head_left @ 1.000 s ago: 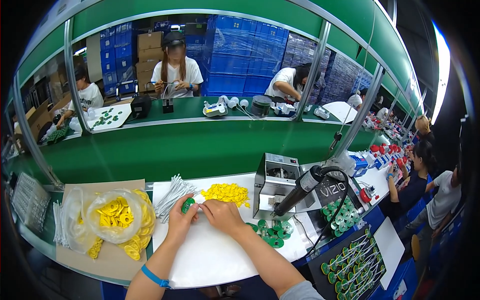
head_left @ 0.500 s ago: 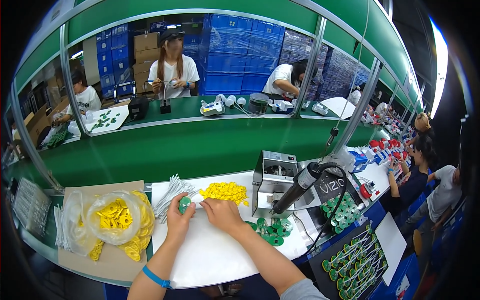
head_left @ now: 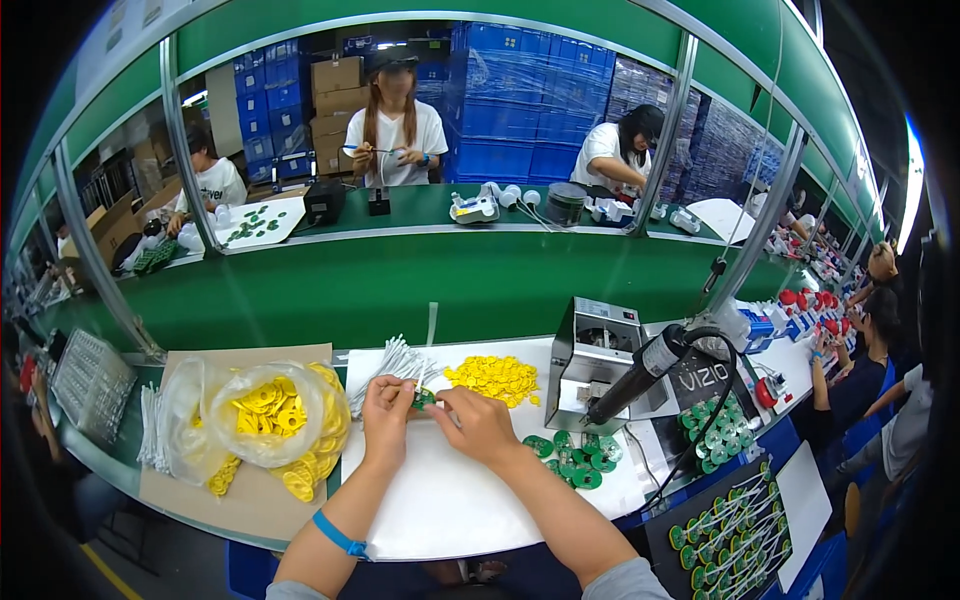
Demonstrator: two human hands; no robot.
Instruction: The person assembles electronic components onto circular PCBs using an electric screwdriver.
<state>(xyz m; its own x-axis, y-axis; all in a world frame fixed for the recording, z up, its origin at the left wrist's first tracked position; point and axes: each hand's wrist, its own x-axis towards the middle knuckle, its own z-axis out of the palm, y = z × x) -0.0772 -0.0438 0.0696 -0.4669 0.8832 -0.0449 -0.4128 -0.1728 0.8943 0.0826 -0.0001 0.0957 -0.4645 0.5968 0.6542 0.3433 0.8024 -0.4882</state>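
Observation:
My left hand (head_left: 385, 418) pinches a small round green circuit board (head_left: 423, 398) between thumb and fingers, above the white work sheet (head_left: 440, 500). Close against the board's right edge, my right hand (head_left: 474, 424) has its thumb and fingers drawn together; what lies between them is hidden. A pale, blurred strip like a white cable (head_left: 420, 372) rises from beside the board. Just behind my hands lie a bundle of white cables (head_left: 390, 362) and a heap of yellow discs (head_left: 495, 378). More green circuit boards (head_left: 575, 460) are spread right of my right wrist.
An open-sided metal machine (head_left: 590, 370) and a black cylindrical tool (head_left: 640, 372) stand at right. Left sits a clear bag of yellow parts (head_left: 270, 415) on cardboard. A black tray (head_left: 715, 540) holds wired boards at lower right. People work across the green partition (head_left: 390, 285).
The view has swung left, shifting the scene rightward. My left hand has turned the green board from face-on to nearly edge-on, and my right fingers have come up to it. A pale strip now rises there.

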